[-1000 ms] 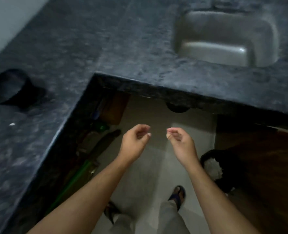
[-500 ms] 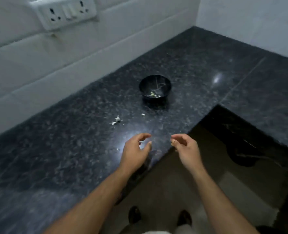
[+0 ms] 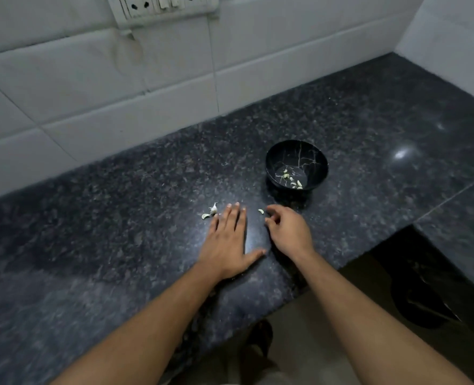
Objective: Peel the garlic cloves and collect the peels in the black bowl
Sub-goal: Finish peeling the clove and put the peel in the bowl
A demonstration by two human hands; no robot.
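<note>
A black bowl with gold veining stands on the dark granite counter; several pale garlic bits lie in its bottom. My left hand lies flat on the counter with straight fingers. Just beyond its fingertips are a garlic clove and a small peel piece. My right hand hovers low over the counter with fingers curled and nothing visibly held. A small pale garlic piece lies just left of its fingertips, in front of the bowl.
A white tiled wall with a socket panel backs the counter. The counter turns a corner at the right, and its front edge drops to the floor where my feet stand. A dark round object sits below at the right.
The view swung from the sink and floor to the counter with the bowl. Both hands moved forward over the counter; my left hand flattened onto the surface near the garlic.
</note>
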